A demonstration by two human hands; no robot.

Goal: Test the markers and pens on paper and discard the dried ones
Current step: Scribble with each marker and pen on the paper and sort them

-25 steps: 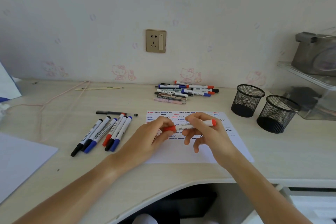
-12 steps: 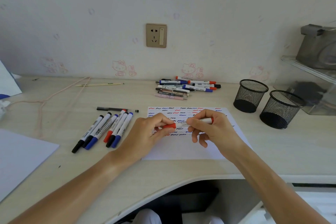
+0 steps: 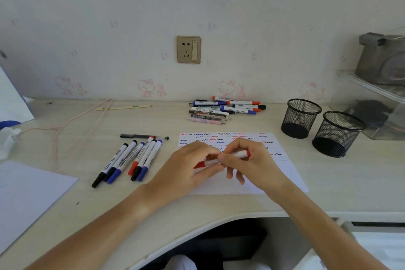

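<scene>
Now closer together than a second ago: left hand [image 3: 192, 165] and right hand [image 3: 252, 161], fingertips nearly touching over the red marker [image 3: 221, 160], cap end pushed up against the barrel where a gap of white barrel showed before. Left hand curled, thumb and fingers pinching the red cap end, knuckles up, wrist low, forearm running in from lower left. Right hand arched over the white barrel, thumb and index finger gripping it, lower fingers hanging loose and spread towards the paper [image 3: 282, 173], forearm running in from lower right. Marker held just above the paper, tilted, red end cap poking out by the right thumb. Hard to tell whether the cap is fully seated.

Under the hands: paper covered in rows of red, blue and black squiggles across its upper part, lower part blank.

Left of the paper: a row of markers [image 3: 131, 160] lying side by side on the desk [image 3: 341, 182], caps black, blue and red, with a black pen [image 3: 137, 136] across their far ends.

Further back, near the wall: a pile of pens [image 3: 223, 109].

Right of the paper: two mesh cups [image 3: 301, 117], upright, close beside each other.
</scene>
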